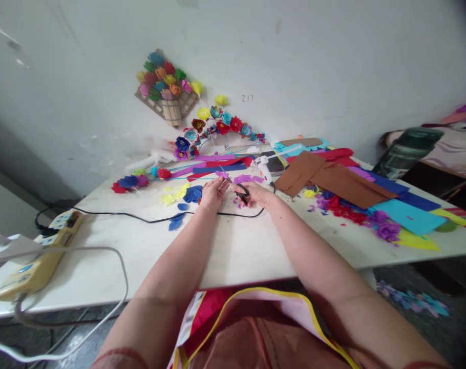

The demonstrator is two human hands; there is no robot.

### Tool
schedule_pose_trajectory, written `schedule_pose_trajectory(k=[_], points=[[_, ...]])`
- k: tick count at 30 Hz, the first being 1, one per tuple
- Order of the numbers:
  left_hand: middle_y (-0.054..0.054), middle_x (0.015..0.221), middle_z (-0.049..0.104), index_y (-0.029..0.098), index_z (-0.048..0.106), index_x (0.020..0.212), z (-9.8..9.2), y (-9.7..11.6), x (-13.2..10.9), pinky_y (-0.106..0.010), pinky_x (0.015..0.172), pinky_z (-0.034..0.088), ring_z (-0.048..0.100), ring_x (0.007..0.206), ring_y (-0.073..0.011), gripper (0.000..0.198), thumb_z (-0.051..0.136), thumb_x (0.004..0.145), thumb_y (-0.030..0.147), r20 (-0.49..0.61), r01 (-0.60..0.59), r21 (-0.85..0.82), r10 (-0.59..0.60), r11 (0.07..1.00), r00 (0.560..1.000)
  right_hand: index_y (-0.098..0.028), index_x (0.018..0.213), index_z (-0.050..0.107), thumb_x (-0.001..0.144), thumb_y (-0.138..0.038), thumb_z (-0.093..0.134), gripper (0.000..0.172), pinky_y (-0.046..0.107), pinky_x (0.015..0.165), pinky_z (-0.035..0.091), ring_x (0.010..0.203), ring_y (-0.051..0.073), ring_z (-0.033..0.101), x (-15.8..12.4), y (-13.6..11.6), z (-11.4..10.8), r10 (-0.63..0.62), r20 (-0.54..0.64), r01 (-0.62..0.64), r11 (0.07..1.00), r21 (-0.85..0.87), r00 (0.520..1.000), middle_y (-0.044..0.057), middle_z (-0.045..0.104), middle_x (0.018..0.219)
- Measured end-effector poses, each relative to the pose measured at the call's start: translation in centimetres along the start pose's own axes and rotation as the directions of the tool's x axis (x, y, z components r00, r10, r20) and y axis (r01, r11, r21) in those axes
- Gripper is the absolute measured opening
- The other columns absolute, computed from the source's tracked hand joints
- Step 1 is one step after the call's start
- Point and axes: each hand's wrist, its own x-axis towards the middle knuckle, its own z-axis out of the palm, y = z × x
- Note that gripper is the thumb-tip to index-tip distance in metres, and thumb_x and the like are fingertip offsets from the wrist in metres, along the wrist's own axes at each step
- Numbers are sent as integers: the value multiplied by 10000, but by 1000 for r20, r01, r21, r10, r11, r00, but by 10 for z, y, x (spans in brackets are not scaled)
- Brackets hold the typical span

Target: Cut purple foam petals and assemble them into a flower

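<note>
In the middle of the white table, my right hand (258,193) is closed round the black handles of a pair of scissors (242,195). Their blades point away from me and to the left, past the fingertips of my left hand (215,191). The left fingers are drawn together beside the blades; whatever they pinch is too small to make out. Purple paper pieces (248,179) lie just beyond the hands. Blue paper petals (193,194) and yellow petals (173,193) are spread left of my left hand.
A white glue gun (263,168) stands behind my right hand. Brown paper sheets (348,184) and coloured scraps (344,211) cover the right side. A black cable (152,221) crosses from the power strip (44,266). Paper flowers (221,127) stand at the wall.
</note>
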Motion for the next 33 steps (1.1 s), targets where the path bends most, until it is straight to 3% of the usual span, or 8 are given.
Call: schedule_pose_trajectory(k=[6, 13, 21, 33], points=[[-37, 667, 685, 131, 628, 682, 2, -1, -1, -308, 879, 534, 705, 826, -177, 104, 691, 708, 52, -13, -5, -20, 5, 1000, 1000, -141, 813, 568, 821, -484, 657, 354, 141, 268, 303, 370, 67, 533, 2, 3, 1, -3, -17, 3, 1000, -2, 1000, -21, 586, 560], [-30, 629, 673, 125, 617, 649, 6, 0, -4, -258, 796, 558, 692, 703, -137, 133, 659, 730, 28, -36, -17, -33, 16, 999, 999, -155, 767, 545, 843, -442, 636, 311, 152, 262, 299, 366, 74, 535, 4, 4, 4, -17, -14, 17, 1000, -3, 1000, -32, 566, 554], [-65, 706, 703, 129, 619, 673, 4, -1, -2, -289, 852, 553, 706, 837, -178, 109, 672, 735, 58, -40, -18, 2, 18, 1000, 999, -162, 733, 505, 818, -356, 682, 276, 149, 258, 286, 359, 66, 506, 2, 2, 5, -14, -7, 14, 1000, 11, 1000, -38, 544, 547], [-45, 674, 686, 125, 623, 659, 3, -1, -2, -301, 872, 554, 701, 780, -161, 117, 669, 728, 42, -54, -21, -19, 20, 1000, 998, -159, 706, 496, 821, -282, 673, 244, 150, 248, 265, 327, 58, 463, 2, 1, 6, -38, -33, 39, 999, 24, 999, -48, 511, 508]])
